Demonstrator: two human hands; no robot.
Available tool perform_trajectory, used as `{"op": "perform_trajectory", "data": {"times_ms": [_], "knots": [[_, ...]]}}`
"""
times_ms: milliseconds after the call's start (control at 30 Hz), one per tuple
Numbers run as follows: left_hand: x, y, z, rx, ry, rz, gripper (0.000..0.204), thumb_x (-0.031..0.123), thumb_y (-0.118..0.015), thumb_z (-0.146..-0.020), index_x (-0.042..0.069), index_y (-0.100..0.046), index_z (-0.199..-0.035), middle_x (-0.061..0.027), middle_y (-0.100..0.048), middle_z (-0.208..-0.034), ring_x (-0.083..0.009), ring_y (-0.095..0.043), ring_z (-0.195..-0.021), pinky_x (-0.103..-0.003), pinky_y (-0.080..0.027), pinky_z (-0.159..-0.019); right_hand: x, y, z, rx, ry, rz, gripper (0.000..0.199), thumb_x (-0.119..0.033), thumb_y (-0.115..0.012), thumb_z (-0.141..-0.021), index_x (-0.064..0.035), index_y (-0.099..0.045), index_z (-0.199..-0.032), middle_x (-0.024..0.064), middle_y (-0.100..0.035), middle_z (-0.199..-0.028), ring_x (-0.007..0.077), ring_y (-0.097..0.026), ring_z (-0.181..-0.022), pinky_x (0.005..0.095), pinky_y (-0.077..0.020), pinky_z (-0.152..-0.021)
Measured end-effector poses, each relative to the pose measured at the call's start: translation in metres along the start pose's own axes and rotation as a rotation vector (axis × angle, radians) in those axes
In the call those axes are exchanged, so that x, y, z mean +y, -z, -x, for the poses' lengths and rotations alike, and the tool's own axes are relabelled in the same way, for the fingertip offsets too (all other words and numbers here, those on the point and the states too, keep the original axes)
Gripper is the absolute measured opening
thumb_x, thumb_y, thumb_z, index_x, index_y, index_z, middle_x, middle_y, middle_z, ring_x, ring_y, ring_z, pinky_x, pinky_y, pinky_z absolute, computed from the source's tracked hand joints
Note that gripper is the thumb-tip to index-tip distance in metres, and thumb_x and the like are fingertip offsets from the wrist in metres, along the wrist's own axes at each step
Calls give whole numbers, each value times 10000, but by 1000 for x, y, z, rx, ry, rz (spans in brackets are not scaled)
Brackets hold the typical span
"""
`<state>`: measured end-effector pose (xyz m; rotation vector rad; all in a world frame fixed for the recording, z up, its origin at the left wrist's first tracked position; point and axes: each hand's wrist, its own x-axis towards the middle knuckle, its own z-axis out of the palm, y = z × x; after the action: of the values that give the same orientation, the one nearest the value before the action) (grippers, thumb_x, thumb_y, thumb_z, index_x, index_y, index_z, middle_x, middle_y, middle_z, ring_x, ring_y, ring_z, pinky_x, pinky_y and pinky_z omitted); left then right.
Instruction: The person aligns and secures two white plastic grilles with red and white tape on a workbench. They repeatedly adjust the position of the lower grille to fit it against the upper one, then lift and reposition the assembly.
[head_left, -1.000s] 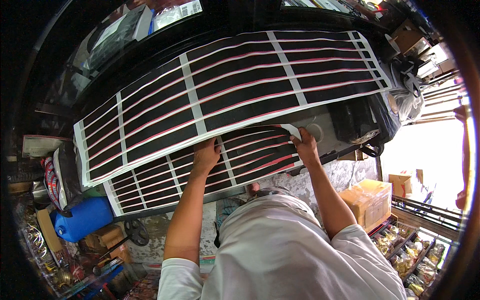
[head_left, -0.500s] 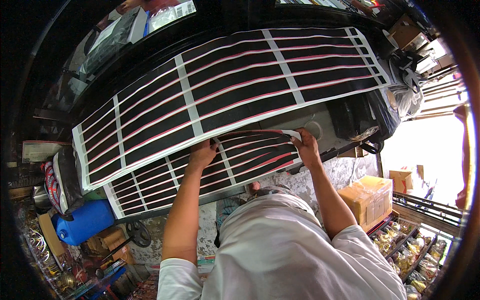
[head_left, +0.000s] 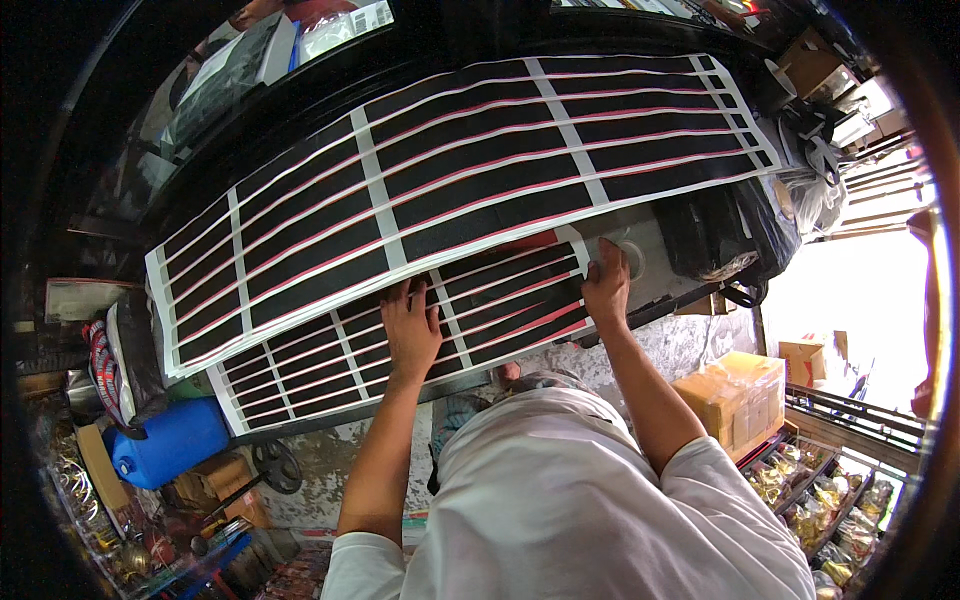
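A black sheet with white and pink lines [head_left: 500, 312] lies on the work surface, its far edge beneath a larger sheet of the same pattern [head_left: 480, 165]. My left hand [head_left: 410, 330] rests on the lower sheet with fingers spread, their tips near the upper sheet's front edge. At the lower sheet's right end is my right hand [head_left: 606, 292], thumb by the white border and fingers stretched away from me. Its fingers look apart, and whether it presses on the border is hard to see.
Black wrapped bundles [head_left: 710, 230] sit at the surface's right end. A blue plastic drum [head_left: 175, 442] stands lower left, near a black handwheel [head_left: 277, 467]. To my right are a taped cardboard box [head_left: 735, 400] and racks of bagged parts [head_left: 825, 505]. A glass-topped case [head_left: 240, 70] is at the back left.
The lower sheet's raised far edge has come down flatter and its right end has shifted slightly left. My left hand has opened out flat on it; my right hand's fingers have loosened from the corner.
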<state>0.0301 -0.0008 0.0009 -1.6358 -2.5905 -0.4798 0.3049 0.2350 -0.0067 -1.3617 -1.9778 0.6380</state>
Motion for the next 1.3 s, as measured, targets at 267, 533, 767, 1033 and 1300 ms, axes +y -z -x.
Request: {"op": "perform_trajectory", "data": {"times_ms": [267,533,767,1033,1300], "knots": [[16,-18,16,-143,-2,-50,552,296,-544,-1104,56,-467,-1596,-162,-383,-1708,-376,-359,-1582,-723,-235,-1251,-33,3,43,-300,382,61,344,-21,-632,-914,-17,-695,-1253,188,-657,-1351,407,-612,-1246,523,-477,-1072],[12,-17,-15,-170,-7,47,456,128,-598,-1022,35,-612,-1469,-106,-509,-1629,-285,-427,-1545,-737,-231,-1259,-36,-7,44,-548,328,78,336,-96,-626,-970,-40,-717,-1288,172,-638,-1422,409,-603,-1291,545,-477,-1115],[2,-5,-24,-223,29,125,447,82,-654,-981,152,-665,-1423,-36,-621,-1523,-298,-455,-1520,-823,-216,-1204,-31,-3,48,-573,350,137,373,-72,-632,-940,-38,-720,-1301,127,-634,-1454,360,-621,-1282,516,-502,-1097],[-17,-31,-37,44,93,262,231,176,-718,-993,198,-788,-1212,-121,-744,-1236,-378,-611,-1304,-657,-403,-1136,-36,-2,47,-572,358,170,400,-76,-645,-941,-58,-709,-1335,110,-628,-1493,332,-595,-1354,513,-482,-1125],[-21,-30,-45,79,-36,174,245,213,-789,-941,226,-829,-1182,-91,-771,-1214,-393,-675,-1200,-538,-496,-1081,-39,1,44,-595,309,194,399,-95,-647,-950,-73,-705,-1344,110,-629,-1495,332,-590,-1364,515,-487,-1110]]}}
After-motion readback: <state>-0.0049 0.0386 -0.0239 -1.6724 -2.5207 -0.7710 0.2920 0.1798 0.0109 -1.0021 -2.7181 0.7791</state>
